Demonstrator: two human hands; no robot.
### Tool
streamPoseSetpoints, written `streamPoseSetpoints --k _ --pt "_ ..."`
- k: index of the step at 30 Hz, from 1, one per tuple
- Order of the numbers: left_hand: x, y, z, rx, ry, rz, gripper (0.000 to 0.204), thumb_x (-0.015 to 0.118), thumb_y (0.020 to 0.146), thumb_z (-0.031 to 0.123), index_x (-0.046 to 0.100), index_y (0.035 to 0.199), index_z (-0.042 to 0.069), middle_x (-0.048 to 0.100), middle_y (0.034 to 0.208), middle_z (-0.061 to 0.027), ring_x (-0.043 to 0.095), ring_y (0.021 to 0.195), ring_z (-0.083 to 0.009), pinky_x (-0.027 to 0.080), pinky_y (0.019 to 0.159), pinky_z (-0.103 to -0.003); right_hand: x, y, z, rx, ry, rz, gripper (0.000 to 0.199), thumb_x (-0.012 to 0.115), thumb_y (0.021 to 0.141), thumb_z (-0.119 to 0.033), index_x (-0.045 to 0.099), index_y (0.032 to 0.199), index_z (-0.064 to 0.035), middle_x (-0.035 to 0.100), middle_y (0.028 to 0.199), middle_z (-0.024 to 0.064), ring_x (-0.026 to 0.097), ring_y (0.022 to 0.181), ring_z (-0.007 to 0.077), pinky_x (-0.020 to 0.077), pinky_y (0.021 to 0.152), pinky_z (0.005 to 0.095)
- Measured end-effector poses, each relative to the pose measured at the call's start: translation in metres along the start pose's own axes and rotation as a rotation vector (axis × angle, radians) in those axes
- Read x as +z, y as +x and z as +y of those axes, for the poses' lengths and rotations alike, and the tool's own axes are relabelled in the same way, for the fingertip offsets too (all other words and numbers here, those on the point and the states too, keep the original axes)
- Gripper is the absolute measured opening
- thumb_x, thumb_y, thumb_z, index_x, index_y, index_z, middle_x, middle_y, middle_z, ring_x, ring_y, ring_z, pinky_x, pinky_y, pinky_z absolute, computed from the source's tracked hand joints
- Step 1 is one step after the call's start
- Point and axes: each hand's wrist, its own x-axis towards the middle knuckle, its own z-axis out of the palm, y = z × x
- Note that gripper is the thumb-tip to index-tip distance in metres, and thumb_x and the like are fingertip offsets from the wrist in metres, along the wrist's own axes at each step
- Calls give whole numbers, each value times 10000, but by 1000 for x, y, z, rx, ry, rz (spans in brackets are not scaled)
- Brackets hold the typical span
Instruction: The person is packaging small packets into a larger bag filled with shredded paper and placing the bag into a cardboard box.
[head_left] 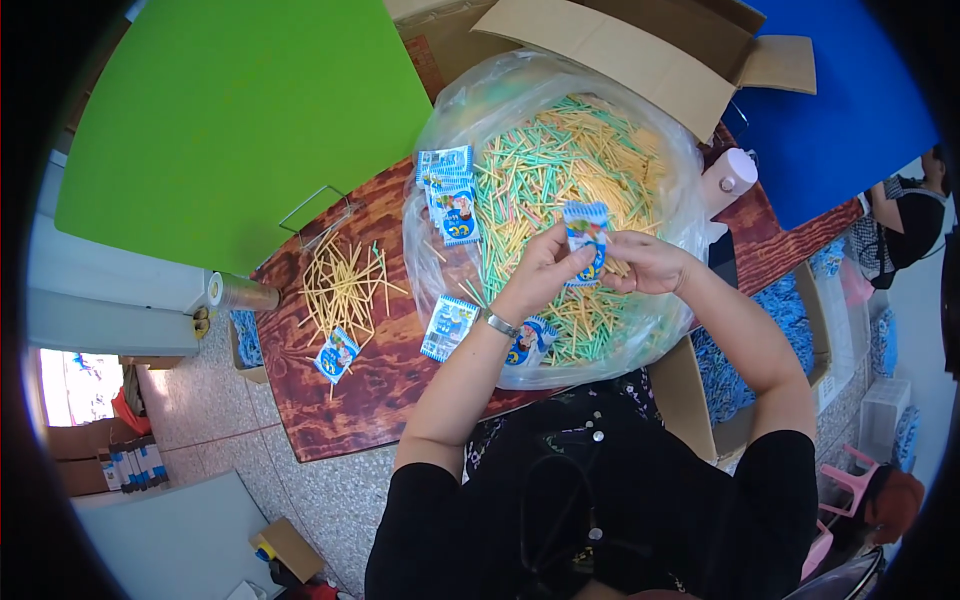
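My left hand (546, 274) pinches a small blue-and-white packet (586, 238) upright between thumb and fingers. At the packet's right edge my right hand (648, 264) is closed, with what look like a few thin yellow sticks in its curled fingers. Both hands are above a large clear plastic bag (690, 215), rolled open and full of thin green, yellow and pinkish sticks (520, 165). Several similar packets (455, 205) lie at the bag's left rim. One packet (450, 327) is beside my left wrist, and another (530, 340) is partly hidden behind it.
A loose pile of yellow sticks (345, 285) and a packet (337, 355) lie on the reddish wooden table (320, 420). A pink bottle (730, 180) stands right of the bag. An open cardboard box (620, 55) is behind it; another box (690, 395) of blue packets stands by my right arm.
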Motion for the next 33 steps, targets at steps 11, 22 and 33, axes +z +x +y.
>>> streamPoseSetpoints --k 11,22,33 --pt "-1 -5 5 57 -361 128 542 609 928 193 419 1389 -18 457 1434 -116 497 1265 -231 401 1048 -368 -7 11 9 -40 -201 -58 228 539 989 -283 542 1010 -56 507 749 -17 407 563 51 310 467 193" --pt "-5 -30 18 216 555 143 353 656 884 157 581 1204 27 650 1103 -93 624 998 -148 485 851 -286 23 -1 -16 14 -848 -84 301 548 978 -326 556 1077 -42 567 773 -10 530 673 70 438 578 230" --pt "-8 -52 14 447 1035 448 217 731 811 77 597 967 5 629 754 -115 634 643 -234 477 543 -322 102 -25 -92 -442 -1823 14 239 572 940 -210 459 882 -7 591 778 182 615 751 389 469 647 444"
